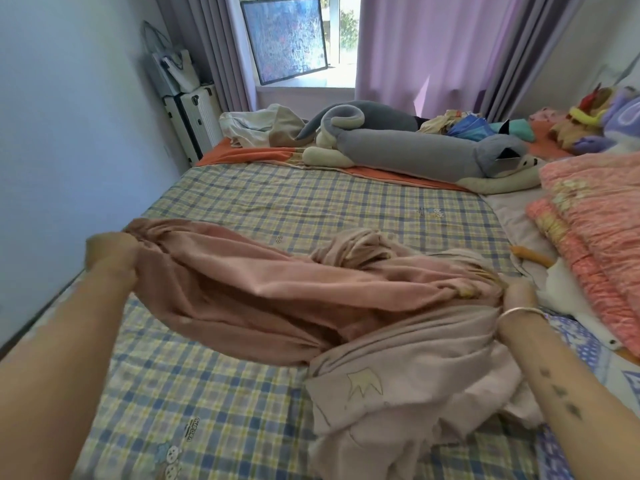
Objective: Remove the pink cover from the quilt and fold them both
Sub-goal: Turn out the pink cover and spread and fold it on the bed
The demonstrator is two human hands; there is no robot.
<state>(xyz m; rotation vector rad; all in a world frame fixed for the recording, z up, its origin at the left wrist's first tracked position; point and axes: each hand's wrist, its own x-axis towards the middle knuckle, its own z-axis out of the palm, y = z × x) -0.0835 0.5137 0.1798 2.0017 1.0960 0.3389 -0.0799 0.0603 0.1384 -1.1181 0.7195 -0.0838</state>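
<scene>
The pink cover [263, 292] hangs bunched between my two hands above the bed. My left hand [110, 252] grips a gathered end of it at the left. My right hand [519, 297], a bangle on its wrist, holds the other gathered end at the right. A paler part of the cover with a crown print [367, 386] droops onto the bed below my right arm. The plaid quilt [311, 202] in blue and yellow lies spread flat on the bed beneath the cover.
A long grey plush cat [415, 150] lies across the far side of the bed on an orange sheet. A folded pink floral blanket [595, 209] sits at the right. A wall runs along the left, a white suitcase [194, 119] in the far corner.
</scene>
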